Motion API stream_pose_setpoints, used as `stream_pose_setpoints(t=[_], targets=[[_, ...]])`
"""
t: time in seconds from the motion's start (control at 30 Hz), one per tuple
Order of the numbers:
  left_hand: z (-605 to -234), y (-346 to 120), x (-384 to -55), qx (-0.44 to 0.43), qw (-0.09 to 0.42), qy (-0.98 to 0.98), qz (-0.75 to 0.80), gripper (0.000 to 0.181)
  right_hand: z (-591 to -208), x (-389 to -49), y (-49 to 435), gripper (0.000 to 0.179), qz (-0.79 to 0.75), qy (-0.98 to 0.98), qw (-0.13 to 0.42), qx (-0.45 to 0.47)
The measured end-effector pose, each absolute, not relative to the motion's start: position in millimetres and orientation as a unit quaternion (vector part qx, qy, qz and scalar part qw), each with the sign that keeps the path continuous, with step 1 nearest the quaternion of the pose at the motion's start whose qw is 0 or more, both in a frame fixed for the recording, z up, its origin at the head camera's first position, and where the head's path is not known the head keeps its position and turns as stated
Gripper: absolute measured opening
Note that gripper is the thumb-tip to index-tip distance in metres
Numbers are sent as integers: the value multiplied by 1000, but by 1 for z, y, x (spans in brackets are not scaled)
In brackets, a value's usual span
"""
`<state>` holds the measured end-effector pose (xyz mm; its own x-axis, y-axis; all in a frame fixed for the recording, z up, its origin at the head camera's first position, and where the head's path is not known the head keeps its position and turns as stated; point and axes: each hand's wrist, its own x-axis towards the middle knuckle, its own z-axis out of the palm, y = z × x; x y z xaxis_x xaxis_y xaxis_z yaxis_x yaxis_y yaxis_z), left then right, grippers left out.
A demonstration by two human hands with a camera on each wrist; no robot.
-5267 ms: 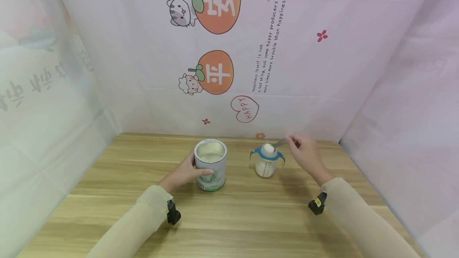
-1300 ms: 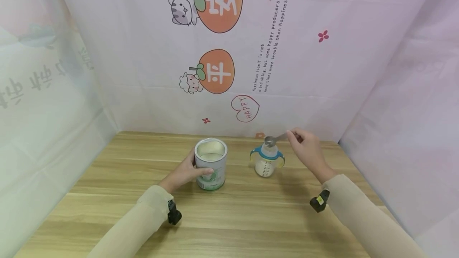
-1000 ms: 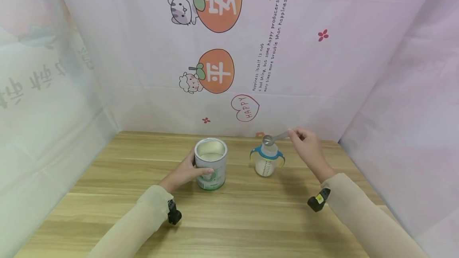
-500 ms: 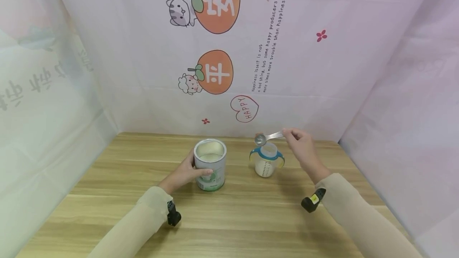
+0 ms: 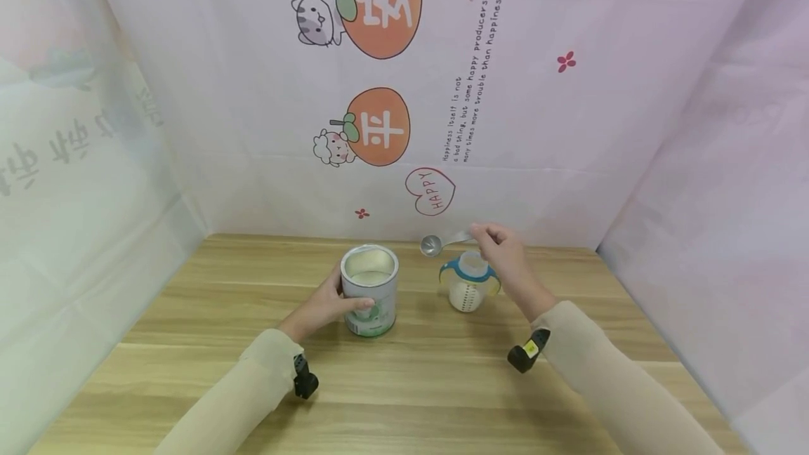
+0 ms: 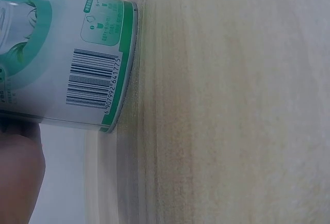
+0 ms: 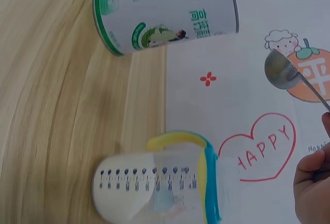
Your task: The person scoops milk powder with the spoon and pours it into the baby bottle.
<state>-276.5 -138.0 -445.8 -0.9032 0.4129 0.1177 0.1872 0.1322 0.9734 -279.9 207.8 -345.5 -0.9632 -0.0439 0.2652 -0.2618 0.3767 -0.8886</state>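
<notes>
My left hand [image 5: 329, 304] grips the side of a white and green milk powder can [image 5: 373, 304], its thumb across the front. The can stands upright without a lid, and pale powder shows inside. My right hand [image 5: 505, 255] pinches the handle end of a metal measuring spoon [image 5: 432, 246]. Its bowl hangs in the air between the can and the baby bottle [image 5: 466, 295], with no heap of powder in it. The uncapped bottle has blue and yellow handles and stands upright right of the can. White powder in its lower part shows in the right wrist view [image 7: 124, 188].
A wood-grain table [image 5: 404, 385] carries the can and bottle. Behind them rises a printed cloth [image 5: 518, 160] with cartoon persimmons, and plain cloth walls flank both sides. Each sleeve bears a black wrist camera [image 5: 305, 378].
Powder in the spoon has gone into the bottle, and the spoon's bowl is now bare. My right hand has carried the spoon left, past the bottle's mouth. My left hand stays on the can.
</notes>
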Motion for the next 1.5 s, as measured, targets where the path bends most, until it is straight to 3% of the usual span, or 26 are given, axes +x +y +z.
stream_pose_setpoints(t=[0.47,1.13,1.5], targets=[[-445,-139,-276,201,89,749,626,100,-339,-278,156,35,573,-801,92,151],[-443,-138,-273,199,80,756,619,96,-347,-278,125,35,559,-802,87,191],[-443,-137,-272,199,84,747,629,96,-352,-284,116,29,492,-828,121,240]])
